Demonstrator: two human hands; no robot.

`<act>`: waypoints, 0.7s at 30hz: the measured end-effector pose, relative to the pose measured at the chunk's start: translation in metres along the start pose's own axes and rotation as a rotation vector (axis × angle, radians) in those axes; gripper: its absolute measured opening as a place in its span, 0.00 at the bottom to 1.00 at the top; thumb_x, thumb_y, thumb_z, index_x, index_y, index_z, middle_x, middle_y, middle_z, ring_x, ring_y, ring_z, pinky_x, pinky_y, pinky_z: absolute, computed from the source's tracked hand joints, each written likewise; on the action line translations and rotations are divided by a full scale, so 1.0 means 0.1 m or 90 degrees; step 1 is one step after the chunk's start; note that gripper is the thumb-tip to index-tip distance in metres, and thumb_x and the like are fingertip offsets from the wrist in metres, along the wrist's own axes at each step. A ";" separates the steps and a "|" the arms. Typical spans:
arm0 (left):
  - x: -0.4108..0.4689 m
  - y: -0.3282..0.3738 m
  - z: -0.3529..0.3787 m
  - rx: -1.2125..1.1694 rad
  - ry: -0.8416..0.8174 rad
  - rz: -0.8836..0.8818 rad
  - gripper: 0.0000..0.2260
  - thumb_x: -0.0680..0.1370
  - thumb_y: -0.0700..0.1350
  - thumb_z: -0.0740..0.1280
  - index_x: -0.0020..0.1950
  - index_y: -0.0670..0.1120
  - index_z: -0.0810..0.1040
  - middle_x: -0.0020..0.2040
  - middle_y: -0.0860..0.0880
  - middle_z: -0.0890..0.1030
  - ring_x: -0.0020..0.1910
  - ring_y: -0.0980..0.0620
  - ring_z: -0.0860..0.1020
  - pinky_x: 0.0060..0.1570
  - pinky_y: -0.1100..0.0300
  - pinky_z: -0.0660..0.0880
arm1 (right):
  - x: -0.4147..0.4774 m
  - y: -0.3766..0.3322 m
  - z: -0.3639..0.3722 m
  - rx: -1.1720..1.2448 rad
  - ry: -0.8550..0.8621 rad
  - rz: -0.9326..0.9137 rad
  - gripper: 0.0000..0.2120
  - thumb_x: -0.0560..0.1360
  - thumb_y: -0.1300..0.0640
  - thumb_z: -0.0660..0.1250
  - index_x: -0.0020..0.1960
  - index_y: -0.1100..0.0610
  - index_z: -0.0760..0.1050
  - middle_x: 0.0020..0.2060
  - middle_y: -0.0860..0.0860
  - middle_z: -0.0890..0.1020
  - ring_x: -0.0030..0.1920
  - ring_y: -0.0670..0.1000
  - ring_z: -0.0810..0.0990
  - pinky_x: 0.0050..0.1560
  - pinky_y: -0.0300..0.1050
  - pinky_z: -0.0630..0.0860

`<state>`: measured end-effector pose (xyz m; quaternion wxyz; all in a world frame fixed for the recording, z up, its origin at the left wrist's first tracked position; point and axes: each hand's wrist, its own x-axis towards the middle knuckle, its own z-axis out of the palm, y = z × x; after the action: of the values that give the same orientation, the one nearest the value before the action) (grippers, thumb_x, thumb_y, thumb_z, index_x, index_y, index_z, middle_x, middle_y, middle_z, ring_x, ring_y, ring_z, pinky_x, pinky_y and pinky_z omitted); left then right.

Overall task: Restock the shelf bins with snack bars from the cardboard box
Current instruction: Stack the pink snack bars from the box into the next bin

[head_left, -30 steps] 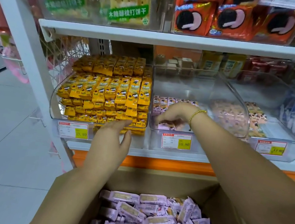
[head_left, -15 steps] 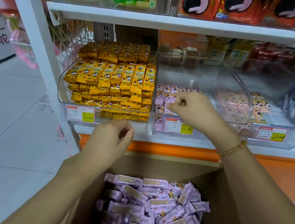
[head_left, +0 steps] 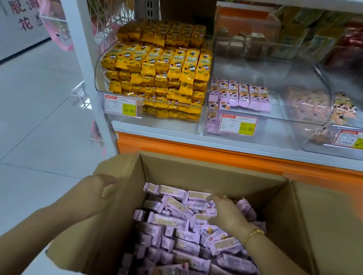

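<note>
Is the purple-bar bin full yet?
No, the clear middle bin holds only a short row of purple bars near its front; most of it is bare.

Matt brown cardboard box, glossy plastic-wrapped snack bars, clear plastic bins.

right hand among snack bars, left hand at cardboard box flap
</note>
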<state>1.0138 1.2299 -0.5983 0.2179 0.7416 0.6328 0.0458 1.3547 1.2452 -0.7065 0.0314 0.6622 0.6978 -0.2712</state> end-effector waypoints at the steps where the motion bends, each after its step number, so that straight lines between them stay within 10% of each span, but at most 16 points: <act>1: -0.03 -0.02 0.04 0.017 -0.022 0.005 0.14 0.77 0.43 0.67 0.62 0.44 0.78 0.56 0.52 0.78 0.53 0.54 0.76 0.46 0.78 0.64 | 0.02 0.03 0.10 -0.009 -0.006 -0.006 0.33 0.72 0.58 0.73 0.72 0.52 0.63 0.69 0.54 0.69 0.68 0.54 0.68 0.65 0.44 0.67; 8: -0.03 0.08 0.13 0.102 -0.048 -0.008 0.17 0.77 0.50 0.65 0.64 0.45 0.72 0.54 0.48 0.77 0.55 0.48 0.77 0.50 0.61 0.70 | 0.09 0.17 0.60 -0.063 0.016 0.002 0.47 0.70 0.59 0.71 0.78 0.47 0.45 0.73 0.54 0.61 0.74 0.60 0.56 0.70 0.52 0.64; 21: 0.15 0.06 0.15 0.172 -0.029 -0.003 0.15 0.79 0.48 0.63 0.63 0.44 0.71 0.56 0.46 0.78 0.54 0.49 0.77 0.47 0.63 0.68 | 0.34 0.20 0.61 -0.035 0.029 -0.019 0.33 0.71 0.50 0.73 0.71 0.52 0.62 0.63 0.54 0.74 0.63 0.55 0.71 0.60 0.48 0.71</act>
<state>1.0281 1.2399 -0.6130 0.1305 0.7634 0.6300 -0.0568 1.3501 1.2501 -0.7784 0.0297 0.6568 0.7152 -0.2370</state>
